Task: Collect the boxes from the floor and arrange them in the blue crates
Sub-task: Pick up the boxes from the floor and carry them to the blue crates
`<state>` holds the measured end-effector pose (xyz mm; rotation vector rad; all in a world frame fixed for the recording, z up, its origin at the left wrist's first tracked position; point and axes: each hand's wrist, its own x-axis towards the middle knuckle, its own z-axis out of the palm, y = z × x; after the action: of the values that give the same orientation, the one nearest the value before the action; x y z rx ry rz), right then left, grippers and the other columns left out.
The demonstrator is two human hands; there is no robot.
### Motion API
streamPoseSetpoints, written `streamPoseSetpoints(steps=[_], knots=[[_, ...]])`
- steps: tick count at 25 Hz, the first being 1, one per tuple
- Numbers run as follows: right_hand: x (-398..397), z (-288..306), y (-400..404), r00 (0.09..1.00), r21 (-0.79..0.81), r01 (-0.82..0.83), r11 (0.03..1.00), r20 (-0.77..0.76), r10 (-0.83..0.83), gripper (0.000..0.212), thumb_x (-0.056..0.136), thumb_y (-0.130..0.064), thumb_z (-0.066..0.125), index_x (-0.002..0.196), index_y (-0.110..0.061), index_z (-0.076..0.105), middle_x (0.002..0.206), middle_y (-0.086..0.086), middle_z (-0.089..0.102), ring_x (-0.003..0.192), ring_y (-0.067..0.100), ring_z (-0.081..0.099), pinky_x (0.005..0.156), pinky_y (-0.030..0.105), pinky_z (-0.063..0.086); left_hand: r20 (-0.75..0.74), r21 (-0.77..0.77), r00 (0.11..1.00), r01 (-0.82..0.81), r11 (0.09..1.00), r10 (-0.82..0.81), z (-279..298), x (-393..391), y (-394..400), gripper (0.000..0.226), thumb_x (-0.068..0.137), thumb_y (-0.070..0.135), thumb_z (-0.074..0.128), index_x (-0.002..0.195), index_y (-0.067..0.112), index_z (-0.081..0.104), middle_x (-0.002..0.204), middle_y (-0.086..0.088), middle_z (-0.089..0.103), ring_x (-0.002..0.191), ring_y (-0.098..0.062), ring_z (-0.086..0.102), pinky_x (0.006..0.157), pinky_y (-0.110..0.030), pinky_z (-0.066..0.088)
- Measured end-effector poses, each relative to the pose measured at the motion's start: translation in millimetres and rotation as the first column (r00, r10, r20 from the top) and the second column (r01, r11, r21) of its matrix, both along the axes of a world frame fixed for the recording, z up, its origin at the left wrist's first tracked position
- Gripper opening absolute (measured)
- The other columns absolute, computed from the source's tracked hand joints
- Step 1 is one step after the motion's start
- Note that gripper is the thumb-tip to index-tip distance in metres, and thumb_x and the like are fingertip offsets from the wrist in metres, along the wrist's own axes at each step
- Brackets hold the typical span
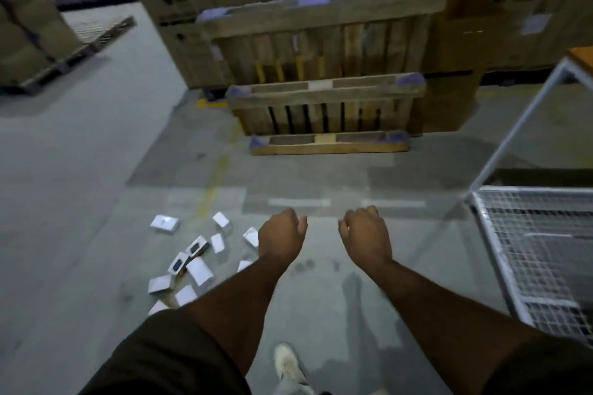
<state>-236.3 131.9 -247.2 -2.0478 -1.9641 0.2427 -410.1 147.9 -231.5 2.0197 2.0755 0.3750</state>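
- On the grey floor (80, 170), left of the person's arms, lie the boxes (192, 263): small, white, scattered loosely, some overlapping, a few showing a dark panel
- One box (164, 223) sits apart at the far left edge of the scatter; another (251, 237) lies just beside the left wrist as seen from above, partly hidden by it
- Left hand (282, 236) is held out over the floor, fingers curled loosely inward, grasping nothing
- Right hand (364, 234) is held out level with the left one and well apart from the boxes, fingers likewise curled, empty
- Both forearms are bare; dark sleeves (167, 356) show at the bottom edge
- A pale shoe (288, 362) stands on the floor between the arms
- At the right edge stands a white wire cage (526, 234); what lies inside is too blurred to tell
- Ahead, two wooden pallets (321, 112) stand on edge against stacked cardboard cartons (192, 42)
- No blue crate can be made out clearly; the whole view is motion-blurred
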Motion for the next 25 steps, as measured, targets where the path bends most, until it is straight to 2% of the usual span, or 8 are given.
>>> streamPoseSetpoints(steps=[2,4,7,10,13,17,25], knots=[[-27,1,1,0.996,-0.012,-0.068,0.998,-0.066,0.067,0.022,0.098,-0.022,0.046,0.090,-0.012,0.064,0.087,0.006,0.067,0.093,0.027,0.057,0.073,0.037,0.047,-0.027,-0.027,0.997,-0.072,0.997,0.072,-7,-31,-13,0.044,0.103,0.043,0.039,0.070,0.016,0.049,0.083,-0.011,0.069,0.086,-0.033,0.066,0.067,-0.034,0.042],[-51,-1,1,0.985,-0.047,-0.129,0.990,-0.121,0.123,0.018,0.097,-0.016,0.044,0.098,-0.014,0.062,0.092,0.005,0.067,0.091,0.025,0.060,0.073,0.035,0.049,-0.029,-0.054,0.991,-0.131,0.990,0.130,-16,-64,-26,0.040,0.101,0.041,0.043,0.072,0.016,0.055,0.086,-0.009,0.067,0.090,-0.030,0.066,0.068,-0.033,0.041],[-84,-2,0,0.970,-0.108,-0.220,0.969,-0.128,0.206,0.023,0.096,-0.014,0.044,0.111,-0.017,0.061,0.105,0.004,0.068,0.092,0.024,0.063,0.077,0.032,0.048,0.138,-0.033,0.967,-0.214,0.976,0.217,-26,-107,-46,0.023,0.094,0.041,0.057,0.098,0.019,0.061,0.105,-0.002,0.062,0.098,-0.023,0.064,0.078,-0.035,0.047],[-123,-2,-4,0.952,-0.169,-0.299,0.939,-0.124,0.280,0.026,0.097,-0.020,0.048,0.122,-0.018,0.056,0.117,0.003,0.064,0.100,0.022,0.062,0.081,0.031,0.046,0.238,-0.043,0.920,-0.309,0.950,0.310,-30,-147,-64,0.031,0.096,0.042,0.056,0.119,0.022,0.052,0.118,0.001,0.061,0.106,-0.023,0.064,0.084,-0.037,0.048],[-165,-3,-11,0.942,-0.215,-0.332,0.918,-0.123,0.312,0.036,0.097,-0.023,0.050,0.133,-0.018,0.049,0.121,0.005,0.062,0.103,0.022,0.061,0.083,0.031,0.045,0.261,-0.071,0.901,-0.339,0.938,0.346,-38,-187,-74,0.036,0.096,0.040,0.057,0.126,0.021,0.048,0.122,-0.002,0.063,0.110,-0.027,0.065,0.089,-0.038,0.050],[-218,-9,-10,0.937,-0.228,-0.346,0.910,-0.133,0.323,0.043,0.096,-0.025,0.052,0.138,-0.018,0.044,0.117,0.005,0.063,0.100,0.023,0.062,0.081,0.032,0.047,0.293,-0.098,0.878,-0.366,0.925,0.379,-46,-239,-73,0.041,0.095,0.036,0.059,0.132,0.021,0.048,0.116,-0.002,0.069,0.111,-0.025,0.066,0.089,-0.036,0.049],[-273,-31,18,0.914,-0.294,-0.405,0.866,-0.118,0.387,0.043,0.093,-0.025,0.052,0.134,-0.018,0.042,0.115,0.005,0.062,0.097,0.022,0.061,0.081,0.035,0.051,0.269,-0.200,0.807,-0.486,0.850,0.525,-68,-292,-67,0.034,0.096,0.037,0.056,0.127,0.023,0.050,0.099,0.006,0.074,0.108,-0.021,0.067,0.088,-0.034,0.048]])
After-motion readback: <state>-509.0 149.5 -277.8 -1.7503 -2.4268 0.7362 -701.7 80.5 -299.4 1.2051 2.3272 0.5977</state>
